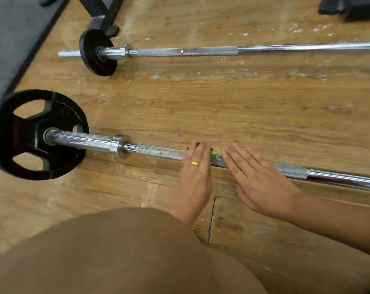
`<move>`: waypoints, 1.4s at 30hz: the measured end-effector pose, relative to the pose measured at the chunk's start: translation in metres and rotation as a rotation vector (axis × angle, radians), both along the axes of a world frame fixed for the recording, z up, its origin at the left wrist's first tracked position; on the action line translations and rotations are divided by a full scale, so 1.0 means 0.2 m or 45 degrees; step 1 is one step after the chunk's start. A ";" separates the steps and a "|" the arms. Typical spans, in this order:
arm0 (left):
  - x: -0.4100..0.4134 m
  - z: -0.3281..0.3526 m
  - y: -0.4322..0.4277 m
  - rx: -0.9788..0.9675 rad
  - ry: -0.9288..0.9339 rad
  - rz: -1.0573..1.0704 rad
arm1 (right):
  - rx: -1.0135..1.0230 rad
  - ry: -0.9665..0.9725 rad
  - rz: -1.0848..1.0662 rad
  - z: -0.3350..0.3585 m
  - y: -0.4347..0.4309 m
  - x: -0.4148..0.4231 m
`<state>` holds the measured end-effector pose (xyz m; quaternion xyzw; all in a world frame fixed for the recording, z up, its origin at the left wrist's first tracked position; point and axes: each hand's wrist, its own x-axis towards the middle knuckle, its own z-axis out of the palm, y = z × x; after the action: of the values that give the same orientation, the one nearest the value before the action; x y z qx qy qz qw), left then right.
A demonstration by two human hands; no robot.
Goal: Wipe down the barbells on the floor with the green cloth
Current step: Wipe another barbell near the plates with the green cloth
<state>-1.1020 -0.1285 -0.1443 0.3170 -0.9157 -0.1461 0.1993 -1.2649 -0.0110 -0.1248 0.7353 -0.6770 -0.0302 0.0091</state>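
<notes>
Two hands at near barbell | left hand grips green cloth | right hand flat, fingers straight | I fear knurling snags cloth.

Green cloth, black plate

The green cloth is almost wholly hidden under the left hand. Only a thin strip shows beside the fingers, whose tips curl out of sight over the near barbell. The right hand covers another stretch of that bar. Both the near barbell and the far barbell run off the right edge, so their other ends are unseen. The large black plate is clipped by the left edge. A dark object at top right is cut off and cannot be identified.
</notes>
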 end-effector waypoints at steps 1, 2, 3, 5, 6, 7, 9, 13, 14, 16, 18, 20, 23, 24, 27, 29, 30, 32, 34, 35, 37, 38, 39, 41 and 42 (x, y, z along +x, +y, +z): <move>0.00 0.00 0.01 -0.037 -0.031 -0.086 | -0.003 -0.004 0.000 0.00 0.00 0.00; 0.01 0.00 -0.01 -0.070 -0.051 -0.137 | -0.008 -0.008 0.004 0.00 0.00 0.00; 0.02 0.00 -0.04 -0.092 -0.066 -0.154 | -0.013 -0.017 0.008 -0.01 0.00 0.00; 0.06 0.01 -0.11 -0.073 -0.076 -0.079 | -0.022 -0.033 0.016 -0.02 0.00 -0.01; 0.06 0.02 -0.13 -0.041 -0.063 0.003 | -0.023 -0.035 0.015 -0.02 0.00 -0.01; 0.05 0.02 -0.12 -0.014 -0.042 0.089 | -0.023 -0.030 0.009 -0.01 0.00 -0.01; -0.01 0.02 -0.06 0.016 -0.015 0.157 | -0.005 -0.010 -0.001 0.00 0.00 -0.01; -0.06 0.01 0.02 -0.084 -0.079 -0.156 | 0.044 -0.005 -0.009 0.02 -0.01 0.00; -0.04 0.02 -0.02 -0.102 -0.094 -0.169 | 0.044 -0.008 -0.002 0.02 -0.01 0.00; 0.01 0.04 -0.10 -0.079 -0.104 -0.065 | 0.035 -0.011 0.009 0.02 -0.01 -0.01; 0.05 0.04 -0.16 -0.028 -0.058 0.133 | 0.020 -0.006 0.010 0.02 -0.01 -0.01; 0.05 0.03 -0.12 -0.007 0.007 0.222 | 0.026 0.015 0.007 0.02 -0.01 -0.01; 0.01 -0.02 0.00 -0.066 0.020 0.024 | 0.040 0.034 0.003 0.01 0.00 0.00; 0.02 -0.02 0.01 -0.096 -0.003 -0.056 | 0.038 0.037 0.004 0.01 -0.01 0.00; 0.07 -0.01 -0.08 -0.138 -0.064 -0.120 | 0.037 0.035 0.006 0.00 -0.01 0.00; 0.11 0.00 -0.13 -0.073 -0.057 0.008 | 0.040 0.023 -0.001 0.00 -0.01 -0.01; 0.11 0.01 -0.14 -0.037 -0.035 0.079 | 0.042 0.020 -0.006 0.00 -0.01 -0.01; 0.09 0.01 -0.14 0.030 0.003 0.172 | 0.055 0.006 -0.027 0.00 -0.01 -0.01; 0.06 0.01 -0.11 0.076 0.042 0.220 | 0.059 -0.034 -0.070 0.01 -0.01 0.00; 0.04 0.01 -0.10 0.085 0.054 0.223 | 0.055 -0.058 -0.098 0.02 -0.01 0.01; 0.04 0.00 -0.07 0.066 0.050 0.170 | 0.037 -0.110 -0.159 0.03 -0.01 0.04; 0.04 0.00 -0.04 0.048 0.041 0.129 | 0.028 -0.137 -0.184 0.03 -0.01 0.05; 0.06 -0.01 -0.02 0.040 0.038 0.097 | 0.023 -0.157 -0.197 0.03 0.00 0.07; 0.07 -0.02 0.00 0.047 0.043 0.068 | 0.029 -0.169 -0.192 0.03 0.01 0.08; 0.08 -0.02 0.01 0.051 0.042 0.061 | 0.031 -0.166 -0.186 0.03 0.01 0.08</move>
<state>-1.0860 -0.1259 -0.1488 0.3405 -0.9013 -0.1646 0.2114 -1.2491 -0.0090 -0.1191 0.6843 -0.7277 0.0090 -0.0462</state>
